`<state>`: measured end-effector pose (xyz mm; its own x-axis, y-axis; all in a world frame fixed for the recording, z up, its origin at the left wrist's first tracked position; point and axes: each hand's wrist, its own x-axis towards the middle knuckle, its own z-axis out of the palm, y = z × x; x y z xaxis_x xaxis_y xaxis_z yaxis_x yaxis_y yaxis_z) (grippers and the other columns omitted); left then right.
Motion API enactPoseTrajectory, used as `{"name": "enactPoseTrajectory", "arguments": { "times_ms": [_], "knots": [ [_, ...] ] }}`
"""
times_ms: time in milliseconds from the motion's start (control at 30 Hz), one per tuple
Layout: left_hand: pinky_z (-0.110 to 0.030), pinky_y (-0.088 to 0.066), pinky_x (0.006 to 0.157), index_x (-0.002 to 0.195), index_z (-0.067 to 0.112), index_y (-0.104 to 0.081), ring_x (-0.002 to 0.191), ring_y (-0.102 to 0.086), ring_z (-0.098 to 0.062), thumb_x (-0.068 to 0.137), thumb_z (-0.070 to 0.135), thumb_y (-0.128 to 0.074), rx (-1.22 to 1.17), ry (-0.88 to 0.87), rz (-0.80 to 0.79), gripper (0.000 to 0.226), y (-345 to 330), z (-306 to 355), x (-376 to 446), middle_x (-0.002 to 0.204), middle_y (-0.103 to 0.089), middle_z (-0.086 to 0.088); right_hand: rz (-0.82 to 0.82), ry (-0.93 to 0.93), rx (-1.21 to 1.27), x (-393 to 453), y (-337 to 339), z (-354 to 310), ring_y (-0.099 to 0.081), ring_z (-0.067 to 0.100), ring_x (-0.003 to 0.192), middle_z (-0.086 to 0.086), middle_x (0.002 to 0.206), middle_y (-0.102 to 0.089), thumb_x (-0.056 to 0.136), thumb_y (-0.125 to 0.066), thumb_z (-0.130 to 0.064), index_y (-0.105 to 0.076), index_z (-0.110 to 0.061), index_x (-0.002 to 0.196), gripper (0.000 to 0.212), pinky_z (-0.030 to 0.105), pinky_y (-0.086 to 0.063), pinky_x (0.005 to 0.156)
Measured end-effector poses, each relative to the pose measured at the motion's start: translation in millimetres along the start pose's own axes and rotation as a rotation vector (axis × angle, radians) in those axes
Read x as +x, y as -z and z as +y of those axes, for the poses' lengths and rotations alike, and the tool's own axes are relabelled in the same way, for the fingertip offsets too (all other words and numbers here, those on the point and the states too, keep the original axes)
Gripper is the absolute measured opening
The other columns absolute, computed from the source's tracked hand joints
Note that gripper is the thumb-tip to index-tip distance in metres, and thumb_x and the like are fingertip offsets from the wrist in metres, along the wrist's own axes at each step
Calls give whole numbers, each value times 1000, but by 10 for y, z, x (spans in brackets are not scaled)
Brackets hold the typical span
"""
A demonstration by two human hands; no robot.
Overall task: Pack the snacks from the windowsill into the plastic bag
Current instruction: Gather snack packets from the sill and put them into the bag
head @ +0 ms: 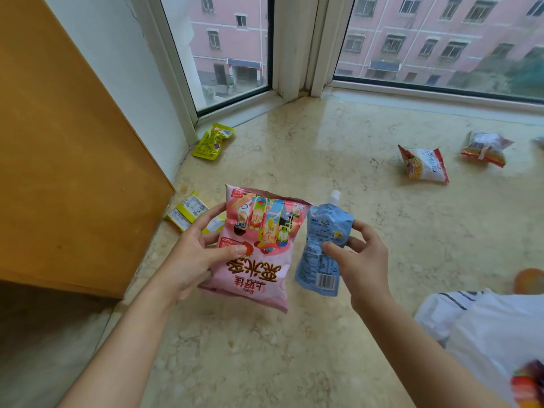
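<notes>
- A pink snack bag (259, 248) is gripped by the left hand (194, 254) above the windowsill (323, 148).
- A blue spouted pouch (323, 248) is pinched by the right hand (362, 260).
- What seems to be the plastic bag (477, 328) lies at lower right.

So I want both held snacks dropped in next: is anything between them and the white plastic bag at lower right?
Nothing visible. The pink puffed snack packet in the left hand and the pale blue spouted pouch in the right hand have only bare marble sill before the white plastic bag.
</notes>
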<state>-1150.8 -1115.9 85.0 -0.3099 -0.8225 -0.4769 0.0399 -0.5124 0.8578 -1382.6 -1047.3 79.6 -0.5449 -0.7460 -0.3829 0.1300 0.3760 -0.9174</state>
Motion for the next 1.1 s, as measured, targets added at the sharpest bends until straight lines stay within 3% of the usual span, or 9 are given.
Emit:
{"name": "enactPoseTrajectory", "arguments": {
  "times_ms": [100,300,500,633,767,900,1000,1100],
  "knots": [
    [-49,-58,76,123,41,-56,93,-71,-29,54,6,-90,36,-48,-30,85,-180,73,-28,102,-73,-16,13,82,-45,-88,282,-184,-71,17,76,5,89,-72,77,-70,5,-59,-24,108,45,39,-58,68],
    [-51,-57,78,117,49,-58,94,-71,-30,43,16,-89,91,-101,-99,87,-664,267,-131,104,-73,-10,35,198,-93,-245,860,-612,-69,8,65,3,86,-71,77,-70,7,-59,-21,112,45,21,-56,53],
    [-44,-60,72,116,52,-58,89,-72,-25,50,9,-85,165,-187,-122,84,-1310,548,-376,102,-74,-7,48,262,-116,-481,1592,-970,-72,19,73,1,84,-74,76,-71,5,-62,-31,101,45,39,-59,62],
    [-46,-59,69,118,51,-58,87,-73,-27,48,9,-85,168,-221,-164,85,-1897,612,-564,101,-74,-9,104,255,-120,-679,2298,-1088,-72,16,75,-5,86,-74,77,-72,3,-61,-32,102,44,38,-57,56],
    [-47,-59,70,120,49,-58,86,-73,-27,42,4,-92,190,-232,-165,97,-2500,517,-771,99,-74,-9,181,239,-95,-803,3107,-1058,-72,19,77,0,88,-74,76,-72,5,-61,-27,105,44,38,-56,62],
    [-44,-58,70,125,45,-55,86,-73,-27,47,13,-85,149,-218,-159,89,-3066,321,-1019,98,-74,-9,206,185,-86,-860,3779,-891,-71,15,70,-1,85,-75,75,-71,9,-60,-28,99,46,27,-54,53],
    [-48,-58,74,123,48,-56,87,-72,-28,43,11,-95,200,-180,-136,97,-3419,88,-1195,100,-74,-10,203,119,-61,-911,4108,-662,-71,17,69,2,83,-75,74,-71,10,-61,-26,100,46,31,-53,54],
    [-53,-57,76,119,52,-58,86,-73,-29,38,26,-92,210,-141,-98,92,-3663,-151,-1350,101,-73,-10,158,42,-42,-905,4219,-374,-71,17,66,3,80,-75,75,-71,11,-60,-22,104,45,29,-52,51]
  ]
}}
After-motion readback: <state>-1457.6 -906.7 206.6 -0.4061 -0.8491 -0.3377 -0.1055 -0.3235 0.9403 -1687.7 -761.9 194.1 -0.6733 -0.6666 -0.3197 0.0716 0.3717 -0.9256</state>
